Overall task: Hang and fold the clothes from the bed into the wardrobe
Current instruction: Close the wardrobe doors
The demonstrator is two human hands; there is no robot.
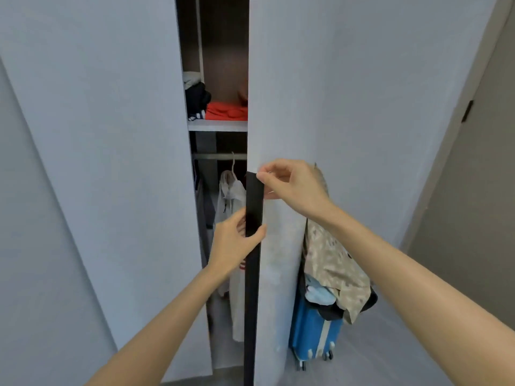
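The wardrobe stands a narrow gap open between its left door (111,135) and right door (292,93). My left hand (234,240) grips the black handle strip (252,288) that runs down the right door's edge. My right hand (289,185) is at the top of that strip, its fingers pinching what looks like a thin wire hanger hook. A camouflage garment (334,263) hangs below and behind this hand, with light blue and dark cloth bunched under it. Inside, a white hoodie (231,199) hangs on a hanger from the rail (217,156).
A shelf (217,125) above the rail holds a folded red garment (227,111) and dark clothes (196,98). A blue suitcase (312,335) stands on the floor to the right of the wardrobe door. A grey room door (473,190) is at the far right.
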